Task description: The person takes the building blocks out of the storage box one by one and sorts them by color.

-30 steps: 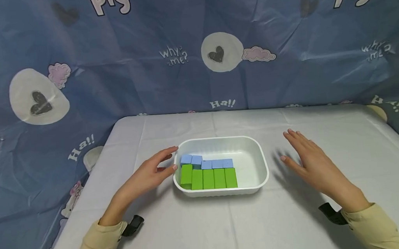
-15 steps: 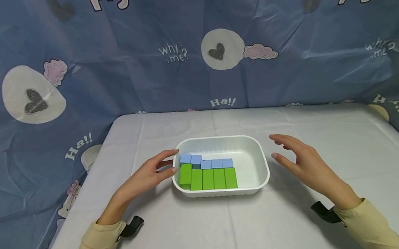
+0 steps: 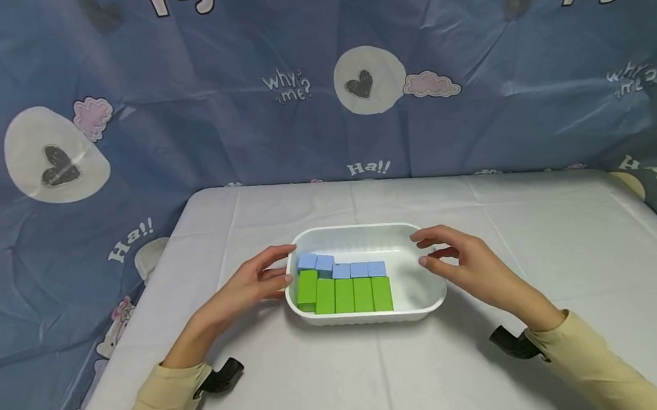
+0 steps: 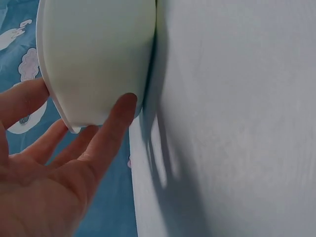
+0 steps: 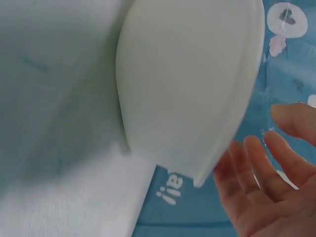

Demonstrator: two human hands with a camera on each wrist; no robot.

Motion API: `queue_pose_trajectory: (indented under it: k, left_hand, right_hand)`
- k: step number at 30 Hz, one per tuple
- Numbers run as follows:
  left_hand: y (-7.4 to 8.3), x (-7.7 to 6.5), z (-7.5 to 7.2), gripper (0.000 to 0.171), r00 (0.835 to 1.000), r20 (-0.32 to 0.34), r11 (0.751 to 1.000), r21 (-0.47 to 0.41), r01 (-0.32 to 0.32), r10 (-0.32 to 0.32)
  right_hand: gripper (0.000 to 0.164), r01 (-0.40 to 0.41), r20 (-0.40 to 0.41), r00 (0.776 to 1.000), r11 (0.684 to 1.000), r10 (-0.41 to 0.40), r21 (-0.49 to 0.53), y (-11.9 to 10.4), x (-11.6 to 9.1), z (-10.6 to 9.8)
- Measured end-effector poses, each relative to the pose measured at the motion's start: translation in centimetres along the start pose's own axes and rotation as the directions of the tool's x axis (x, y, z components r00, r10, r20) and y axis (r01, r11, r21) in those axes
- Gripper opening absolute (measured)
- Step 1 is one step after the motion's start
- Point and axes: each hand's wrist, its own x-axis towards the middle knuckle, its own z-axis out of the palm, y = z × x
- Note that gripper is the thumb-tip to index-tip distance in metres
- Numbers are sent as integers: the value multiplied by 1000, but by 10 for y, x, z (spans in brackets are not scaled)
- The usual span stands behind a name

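A white plastic tray (image 3: pixel 366 318) stands on the table, with a row of green blocks (image 3: pixel 344 296) along its near side. Behind them lies a row of blue blocks (image 3: pixel 359 270); the leftmost blocks sit a little higher. My left hand (image 3: pixel 245 289) grips the tray's left end. In the left wrist view, its fingers reach over the rim and one presses the outer wall (image 4: pixel 98 64). My right hand (image 3: pixel 473 271) is at the right end, fingers bent loosely over the rim. The right wrist view shows that hand (image 5: pixel 266 177) close to the rim, holding nothing; contact there I cannot tell.
White cloth (image 3: pixel 377 381) covers the table. A blue printed curtain (image 3: pixel 211 111) hangs behind and to the left. The right part of the tray floor (image 3: pixel 410 282) is bare. A dark wrist camera (image 3: pixel 513 343) hangs below the right wrist, another (image 3: pixel 223 375) below the left.
My right hand has come leftward from beside the tray to its right rim, fingers bending inward. My left hand stays at the left end, with little movement. Tray and blocks keep their places.
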Motion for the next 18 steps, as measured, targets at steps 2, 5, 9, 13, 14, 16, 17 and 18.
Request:
queue_pose_trajectory:
  k: [2,5,9,13,14,16,17,18]
  left_hand:
    - [-1,1,0,60,1000,-5,1000,-11,4,-4]
    - [-2,2,0,60,1000,-5,1000,-31,2,-2]
    - [-2,2,1,60,1000,-17,999,-39,8,-8]
    - [-2,2,2,59,999,-31,999,-42,15,-16]
    - [-2,2,2,59,999,-34,999,-44,15,-16]
    - [-1,2,2,59,999,-34,999,-49,12,-14]
    - [-1,2,2,59,999,-34,999,-51,12,-13]
    - [-1,2,2,59,999,-35,999,-52,11,-13]
  right_hand:
    - [33,-3,33,999,999,1,37,0,3,3]
    - [34,-5,86,996,995,-3,97,0,7,7]
    - [36,-17,153,988,988,-6,152,1,14,12]
    - [39,-22,202,979,988,-10,156,1,22,18]
    - [39,-19,215,977,989,-13,145,1,24,19]
    - [41,-14,239,971,993,-14,115,1,28,21]
    - [41,-11,251,968,995,-14,99,1,31,22]
    - [41,-7,263,965,996,-16,84,2,33,23]
